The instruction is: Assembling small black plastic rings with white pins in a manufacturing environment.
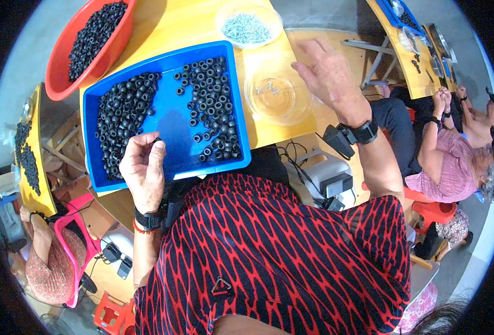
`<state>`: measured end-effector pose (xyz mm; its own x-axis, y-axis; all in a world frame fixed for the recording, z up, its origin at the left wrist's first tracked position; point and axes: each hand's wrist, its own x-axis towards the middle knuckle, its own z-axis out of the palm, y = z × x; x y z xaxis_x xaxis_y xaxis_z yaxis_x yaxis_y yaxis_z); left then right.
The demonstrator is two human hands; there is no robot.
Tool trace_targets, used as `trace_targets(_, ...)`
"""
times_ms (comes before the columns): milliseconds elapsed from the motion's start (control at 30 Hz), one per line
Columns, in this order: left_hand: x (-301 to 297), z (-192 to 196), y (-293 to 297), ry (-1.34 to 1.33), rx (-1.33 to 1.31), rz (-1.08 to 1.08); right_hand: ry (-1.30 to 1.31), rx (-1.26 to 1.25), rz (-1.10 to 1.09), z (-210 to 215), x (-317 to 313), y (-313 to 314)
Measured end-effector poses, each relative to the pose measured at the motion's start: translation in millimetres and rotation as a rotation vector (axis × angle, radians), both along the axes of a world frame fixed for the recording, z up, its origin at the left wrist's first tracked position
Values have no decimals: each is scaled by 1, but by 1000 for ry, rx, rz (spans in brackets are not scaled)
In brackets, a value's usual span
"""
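Note:
My left hand (pixel 142 170) is over the near edge of a blue tray (pixel 166 148), thumb and fingertips pinched on a small black bead-like piece (pixel 157 140). Inside the tray, a heap of round black pieces with holes (pixel 125 103) fills the left side. More of them (pixel 210 89) spread along the right side, with bare blue floor between. Out past the table's right edge is my right hand (pixel 331 81), fingers apart and nothing seen in it. Nearest to it is a clear round dish (pixel 252 106) with a few tiny clear bits (pixel 268 89).
An orange-red basin (pixel 60 67) of black pieces stands at the far left of the yellow table (pixel 174 25). A clear bowl of pale blue bits (pixel 247 28) sits at the far right. People work at yellow tables on both sides. Cables and a white stool (pixel 319 173) are below.

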<state>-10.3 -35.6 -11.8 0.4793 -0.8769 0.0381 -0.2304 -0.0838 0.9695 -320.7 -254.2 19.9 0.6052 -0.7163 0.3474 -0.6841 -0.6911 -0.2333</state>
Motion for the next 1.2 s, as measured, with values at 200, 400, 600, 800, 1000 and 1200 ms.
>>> trace_targets(200, -1, 2, 0, 2, 17, -1, -214, 471, -92, -29, -12, 7)
trace_targets(400, 1, 0, 0, -10, 24, 0, -341, 434, -181, -39, -18, 6)
trace_targets(600, 1, 0, 0, -44, 36, 1, -354, 401, -189, -41, -19, 0)
trace_targets(800, 1, 0, 0, -36, 43, 4, -356, 411, -224, -43, -17, -2)
trace_targets(1000, -1, 0, 0, -41, 35, 16, -374, 399, -196, -36, -13, 2)
trace_targets(1200, 0, -2, 0, -55, 24, 17, -355, 430, -180, -34, -14, 2)
